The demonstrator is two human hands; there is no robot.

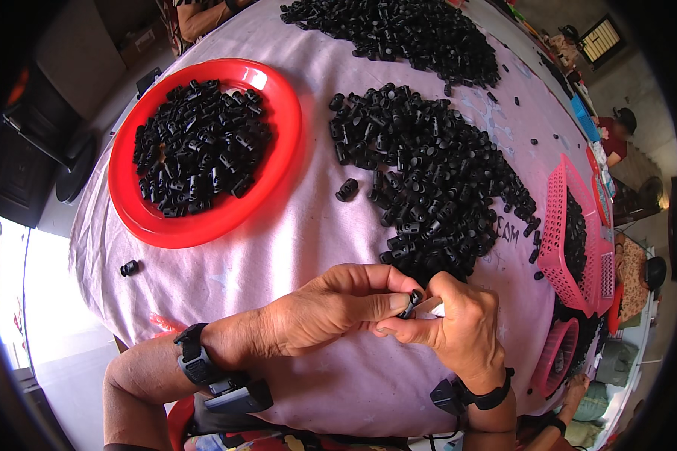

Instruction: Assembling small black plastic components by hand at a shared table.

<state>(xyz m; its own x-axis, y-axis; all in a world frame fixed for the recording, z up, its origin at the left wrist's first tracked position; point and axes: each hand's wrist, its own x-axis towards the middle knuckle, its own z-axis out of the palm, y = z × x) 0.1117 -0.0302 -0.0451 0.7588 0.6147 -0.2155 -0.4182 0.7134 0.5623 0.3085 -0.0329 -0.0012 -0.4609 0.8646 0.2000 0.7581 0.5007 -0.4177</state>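
Low in the frame's centre, your left hand (331,308) and right hand (459,327) meet, fingers pinched together on one small black plastic piece (412,302); which hand bears it is hard to tell. Above lies a black pile (429,180), upper left a red bowl (278,161).

A table under a pale pink cloth (308,225) carries a round red tray (286,124) heaped with small black plastic pieces at the left. Loose black pieces lie in a broad pile (429,173) at the centre and a second pile (399,30) farther back. Pink baskets (560,218) sit at the right edge, and one stray black piece (129,267) lies near the left rim.
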